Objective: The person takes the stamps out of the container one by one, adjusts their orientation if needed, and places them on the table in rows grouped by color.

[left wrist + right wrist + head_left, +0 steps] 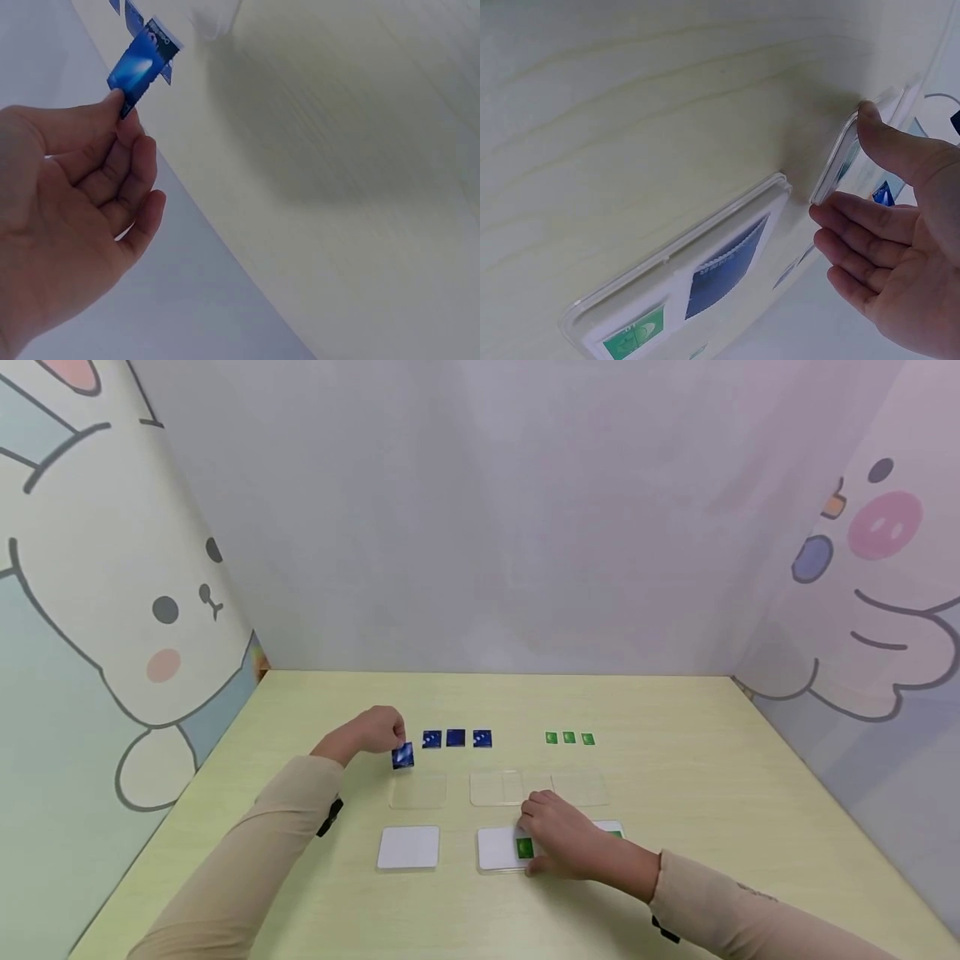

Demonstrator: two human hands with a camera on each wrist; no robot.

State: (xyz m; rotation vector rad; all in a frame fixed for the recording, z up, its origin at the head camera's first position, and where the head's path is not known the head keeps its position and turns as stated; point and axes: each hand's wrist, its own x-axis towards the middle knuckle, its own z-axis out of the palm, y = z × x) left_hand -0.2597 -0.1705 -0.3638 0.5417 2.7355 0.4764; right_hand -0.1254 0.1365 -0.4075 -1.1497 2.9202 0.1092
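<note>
In the head view my left hand (372,731) is raised at the left end of a row of blue packets (455,738). Its thumb and fingertips pinch one small blue packet (142,64), whose serrated edge shows in the left wrist view. My right hand (564,837) spans a shallow white case (497,848) with a clear rim. Thumb and forefinger grip its opposite edges in the right wrist view. A green packet (524,848) lies in that case. Another case (671,277), mostly hidden by my hand from above, holds a blue and a green packet.
A third white case (408,847) sits on the left. Behind the cases lie three clear plastic lids (418,791). Three green packets (569,737) form a row at the back right of the pale wooden table (675,760). Curtains with cartoon animals enclose it.
</note>
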